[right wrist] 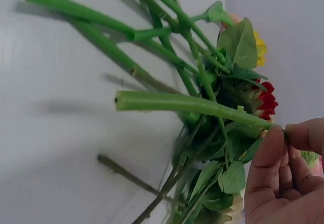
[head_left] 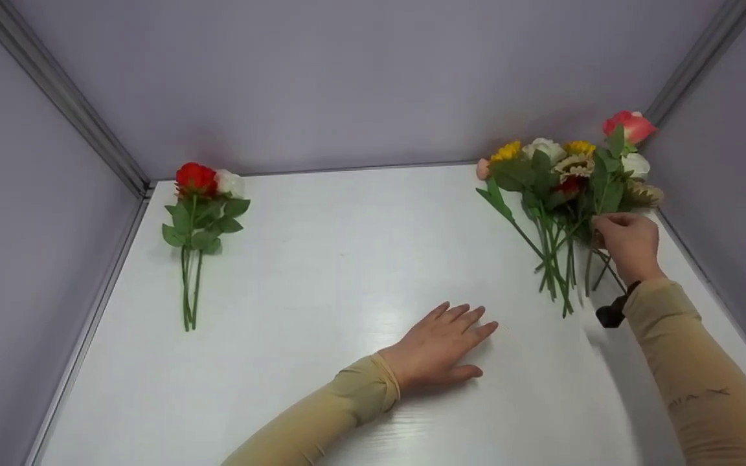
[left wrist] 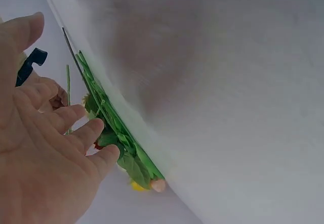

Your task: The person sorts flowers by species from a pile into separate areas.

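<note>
My right hand [head_left: 629, 243] pinches the green stem [right wrist: 187, 102] of a pink rose [head_left: 631, 127] between thumb and fingers. The rose's head stands above the rest of the bunch at the table's far right, and its cut end sticks out below the hand. Around it lie a red flower [right wrist: 267, 101], a yellow flower [head_left: 506, 151], a white flower [head_left: 544, 150] and a beige one [head_left: 575, 167], their stems crossing. My left hand [head_left: 441, 349], palm down with fingers spread, is over the middle front of the white table [head_left: 321, 278] and holds nothing.
At the far left of the table lie a red rose [head_left: 196, 179] and a white rose [head_left: 229, 184], stems toward me. Grey panels [head_left: 360, 84] close off the back and both sides. A black wrist device [head_left: 612, 314] sits at the right cuff.
</note>
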`<action>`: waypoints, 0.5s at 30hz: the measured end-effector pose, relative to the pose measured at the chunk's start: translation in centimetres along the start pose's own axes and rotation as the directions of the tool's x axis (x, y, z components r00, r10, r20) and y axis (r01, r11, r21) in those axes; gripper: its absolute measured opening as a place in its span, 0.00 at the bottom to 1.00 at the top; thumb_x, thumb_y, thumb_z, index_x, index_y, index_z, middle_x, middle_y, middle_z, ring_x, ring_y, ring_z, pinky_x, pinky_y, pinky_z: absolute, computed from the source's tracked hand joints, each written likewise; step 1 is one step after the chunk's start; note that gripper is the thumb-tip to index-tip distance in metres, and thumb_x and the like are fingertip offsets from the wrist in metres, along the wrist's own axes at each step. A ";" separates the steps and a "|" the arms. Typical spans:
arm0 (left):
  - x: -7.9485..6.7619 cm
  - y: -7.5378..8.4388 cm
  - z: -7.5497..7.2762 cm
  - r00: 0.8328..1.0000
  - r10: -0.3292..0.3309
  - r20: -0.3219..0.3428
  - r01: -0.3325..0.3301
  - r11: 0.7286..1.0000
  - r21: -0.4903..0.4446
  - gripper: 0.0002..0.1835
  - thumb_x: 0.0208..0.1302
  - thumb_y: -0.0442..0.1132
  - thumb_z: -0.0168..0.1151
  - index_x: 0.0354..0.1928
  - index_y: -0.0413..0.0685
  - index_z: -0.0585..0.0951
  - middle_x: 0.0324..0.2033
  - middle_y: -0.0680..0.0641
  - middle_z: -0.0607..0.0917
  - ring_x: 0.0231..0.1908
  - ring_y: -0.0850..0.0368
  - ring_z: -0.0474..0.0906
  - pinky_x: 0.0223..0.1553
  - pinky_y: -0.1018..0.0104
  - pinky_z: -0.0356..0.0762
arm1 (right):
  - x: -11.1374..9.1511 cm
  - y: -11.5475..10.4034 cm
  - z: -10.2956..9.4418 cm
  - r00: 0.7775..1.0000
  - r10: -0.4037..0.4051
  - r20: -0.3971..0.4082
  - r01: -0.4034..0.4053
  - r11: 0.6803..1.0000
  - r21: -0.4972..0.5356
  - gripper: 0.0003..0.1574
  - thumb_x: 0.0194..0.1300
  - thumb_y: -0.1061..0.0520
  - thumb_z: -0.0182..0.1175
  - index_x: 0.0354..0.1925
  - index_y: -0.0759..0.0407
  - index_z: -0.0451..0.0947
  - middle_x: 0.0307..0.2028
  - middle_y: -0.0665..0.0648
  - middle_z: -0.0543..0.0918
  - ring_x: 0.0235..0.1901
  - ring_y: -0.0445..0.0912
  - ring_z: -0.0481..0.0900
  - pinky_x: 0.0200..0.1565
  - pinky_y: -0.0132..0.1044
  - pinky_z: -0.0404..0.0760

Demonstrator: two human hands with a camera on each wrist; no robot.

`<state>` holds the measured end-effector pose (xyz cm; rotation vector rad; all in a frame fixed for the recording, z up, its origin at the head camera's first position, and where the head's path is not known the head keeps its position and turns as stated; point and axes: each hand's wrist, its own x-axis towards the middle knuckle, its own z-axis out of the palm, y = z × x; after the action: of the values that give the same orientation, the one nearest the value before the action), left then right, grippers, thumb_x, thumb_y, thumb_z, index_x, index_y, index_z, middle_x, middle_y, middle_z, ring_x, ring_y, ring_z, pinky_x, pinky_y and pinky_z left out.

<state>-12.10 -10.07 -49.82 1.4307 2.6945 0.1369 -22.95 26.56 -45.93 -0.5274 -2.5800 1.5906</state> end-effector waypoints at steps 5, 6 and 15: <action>-0.8 -0.9 -0.4 0.989 -0.143 -0.039 0.130 0.963 -0.238 0.31 0.77 0.56 0.55 0.76 0.55 0.68 0.73 0.50 0.69 0.73 0.53 0.63 0.73 0.59 0.59 | -1.5 -0.7 2.7 0.989 0.010 0.147 -0.031 0.989 0.145 0.36 0.72 0.40 0.62 0.65 0.65 0.73 0.52 0.58 0.78 0.47 0.46 0.80 0.51 0.37 0.83; -1.0 -1.1 -0.5 0.981 -0.187 -0.045 0.162 0.932 -0.323 0.28 0.77 0.54 0.56 0.74 0.53 0.71 0.71 0.50 0.72 0.71 0.54 0.66 0.72 0.61 0.62 | -1.9 -0.9 3.4 0.982 0.009 0.186 -0.041 0.985 0.168 0.37 0.72 0.40 0.63 0.65 0.66 0.72 0.53 0.59 0.78 0.48 0.46 0.80 0.54 0.39 0.83; -2.3 -4.0 -0.8 0.866 -0.496 0.066 0.277 0.366 -0.889 0.22 0.75 0.46 0.61 0.64 0.43 0.80 0.54 0.50 0.84 0.53 0.55 0.82 0.51 0.62 0.81 | -5.6 -3.2 13.5 0.915 -0.063 0.397 -0.054 0.960 0.276 0.32 0.74 0.51 0.64 0.63 0.75 0.72 0.51 0.67 0.80 0.45 0.49 0.83 0.51 0.39 0.85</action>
<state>-14.18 -14.28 -49.47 0.4172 2.2868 1.4808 -21.59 11.93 -48.73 -0.1804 -2.5310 2.2218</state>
